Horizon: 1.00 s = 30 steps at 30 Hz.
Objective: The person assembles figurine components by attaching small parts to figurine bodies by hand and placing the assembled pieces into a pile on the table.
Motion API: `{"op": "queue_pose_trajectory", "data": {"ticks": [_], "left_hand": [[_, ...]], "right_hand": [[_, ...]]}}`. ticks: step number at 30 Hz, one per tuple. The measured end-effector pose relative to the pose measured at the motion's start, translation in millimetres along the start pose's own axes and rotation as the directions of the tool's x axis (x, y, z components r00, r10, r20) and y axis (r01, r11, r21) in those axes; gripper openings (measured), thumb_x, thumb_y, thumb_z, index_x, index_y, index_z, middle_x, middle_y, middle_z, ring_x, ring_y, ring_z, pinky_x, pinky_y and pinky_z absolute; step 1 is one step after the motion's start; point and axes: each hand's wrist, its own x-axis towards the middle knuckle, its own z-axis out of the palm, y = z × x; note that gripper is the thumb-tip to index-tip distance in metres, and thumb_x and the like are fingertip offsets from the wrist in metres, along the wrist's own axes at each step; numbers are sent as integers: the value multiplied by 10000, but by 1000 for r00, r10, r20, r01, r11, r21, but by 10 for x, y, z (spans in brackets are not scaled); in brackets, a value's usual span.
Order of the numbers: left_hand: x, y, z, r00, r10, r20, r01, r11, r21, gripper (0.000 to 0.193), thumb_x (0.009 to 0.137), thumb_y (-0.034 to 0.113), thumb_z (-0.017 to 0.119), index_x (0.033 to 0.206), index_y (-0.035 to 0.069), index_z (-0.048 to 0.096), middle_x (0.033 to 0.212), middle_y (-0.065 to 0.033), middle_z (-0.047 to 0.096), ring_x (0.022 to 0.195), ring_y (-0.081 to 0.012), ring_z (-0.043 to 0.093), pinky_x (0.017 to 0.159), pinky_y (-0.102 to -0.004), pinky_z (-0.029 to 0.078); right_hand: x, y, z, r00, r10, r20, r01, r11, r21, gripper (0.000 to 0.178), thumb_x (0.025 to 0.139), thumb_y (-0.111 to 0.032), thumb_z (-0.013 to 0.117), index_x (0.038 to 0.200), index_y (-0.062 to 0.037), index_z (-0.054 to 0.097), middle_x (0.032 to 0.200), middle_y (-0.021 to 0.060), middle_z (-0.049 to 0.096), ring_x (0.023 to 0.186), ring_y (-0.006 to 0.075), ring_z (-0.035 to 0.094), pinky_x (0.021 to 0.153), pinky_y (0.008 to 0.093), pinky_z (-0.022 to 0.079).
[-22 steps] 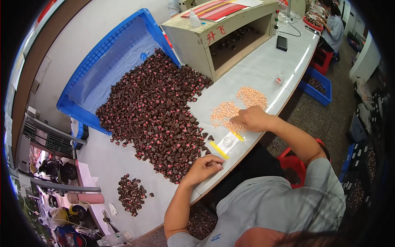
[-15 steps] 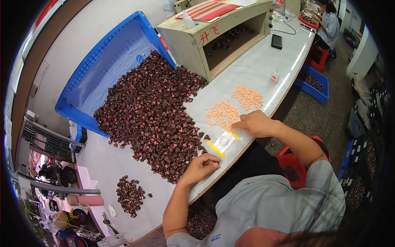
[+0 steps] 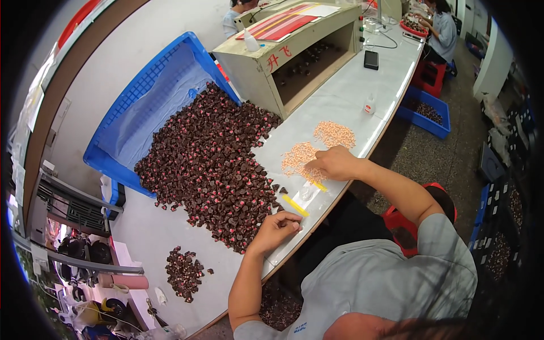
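My left hand [image 3: 276, 231] rests at the table's near edge, thumb and forefinger pinched together; whatever may be between them is too small to make out. Beside it lie a yellow strip [image 3: 296, 205] and a small clear piece on a white patch [image 3: 306, 194]. My right hand [image 3: 339, 163] reaches over the nearer pile of small orange pieces [image 3: 297, 156], forefinger stretched out onto it and the other fingers partly curled. A second orange pile [image 3: 335, 134] lies just beyond. Left of both hands spreads a big heap of dark brown pieces with pink spots [image 3: 215, 164].
A blue crate [image 3: 141, 85] lies tipped behind the heap. A beige box-shaped machine [image 3: 249, 65] stands at the back. A small dark pile [image 3: 184, 273], a white bottle [image 3: 369, 105] and a black device [image 3: 371, 60] are on the table. Other people sit at the far end.
My right hand has shifted a little left and away from me, its forefinger now further over the nearer orange pile. The left hand keeps its pinch. The whole view has tilted slightly.
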Motion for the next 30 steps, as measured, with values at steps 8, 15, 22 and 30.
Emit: {"op": "queue_pose_trajectory", "data": {"ticks": [8, 15, 22, 30], "left_hand": [[6, -6, -7, 1000, 3, -7, -3, 1000, 16, 229, 921, 51, 658, 1131, -41, 657, 936, -93, 715, 866, -115, 676, 803, -231, 537], [9, -19, -30, 1000, 7, -6, -7, 1000, 11, 225, 911, 23, 660, 1118, -65, 652, 1004, -115, 698, 908, -158, 687, 840, -281, 565], [33, -71, -53, 999, 28, -25, -27, 998, 63, 214, 916, 26, 656, 1109, -65, 656, 1016, -121, 698, 900, -169, 691, 839, -290, 572], [56, -76, -59, 999, 39, -16, -39, 999, 26, 223, 917, 28, 657, 1119, -67, 647, 1031, -125, 693, 907, -175, 693, 840, -290, 574]], "right_hand": [[-64, 27, -115, 996, 84, -13, -84, 996, 6, 334, 876, -174, 542, 1158, -252, 702, 893, 84, 652, 811, 308, 667, 708, 448, 518], [-269, 115, 48, 960, 90, -265, -42, 982, 182, 324, 843, -113, 575, 1112, -221, 718, 817, 69, 603, 760, 281, 633, 645, 414, 500], [-527, 88, 105, 973, 118, -200, -94, 988, 123, 332, 834, -72, 568, 1102, -207, 711, 824, 70, 585, 728, 286, 618, 650, 417, 500], [-449, 79, 48, 965, 184, -187, -180, 983, 40, 307, 864, -117, 561, 1127, -196, 699, 901, 96, 629, 819, 312, 648, 709, 459, 509]]}}
